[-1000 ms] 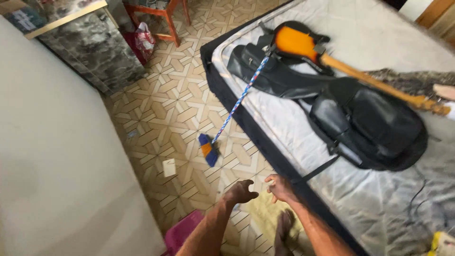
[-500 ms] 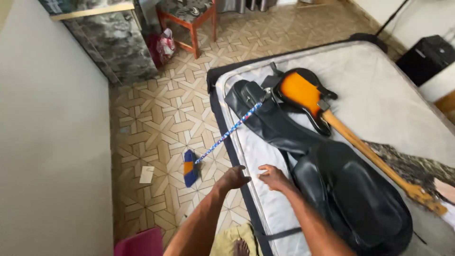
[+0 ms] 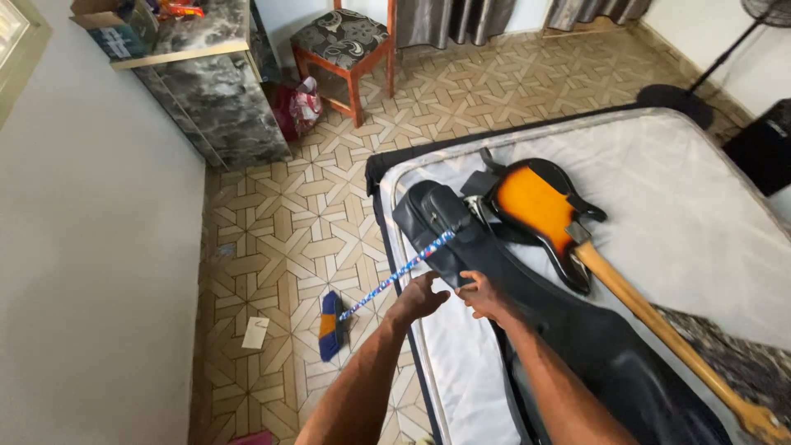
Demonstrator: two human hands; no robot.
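Head view: both hands, open and empty, have moved from the floor to the black guitar bag [image 3: 494,272].

Your bed [image 3: 684,198] fills the right half of the view, with the floor [image 3: 288,231] to its left. On the bed lies the guitar case [image 3: 527,313], running from near the bed's left edge toward you, and the guitar [image 3: 544,210] lies just right of it, partly on top, its neck reaching toward the lower right. The broom [image 3: 387,284] leans with its handle tip on the case and its head on the floor beside the bed. Your left hand [image 3: 418,298] and right hand [image 3: 482,295] sit side by side over the bed's left edge, close to the broom handle. Behind, across the floor, a chair [image 3: 346,41] stands right of a cabinet [image 3: 214,99] set against the left wall.
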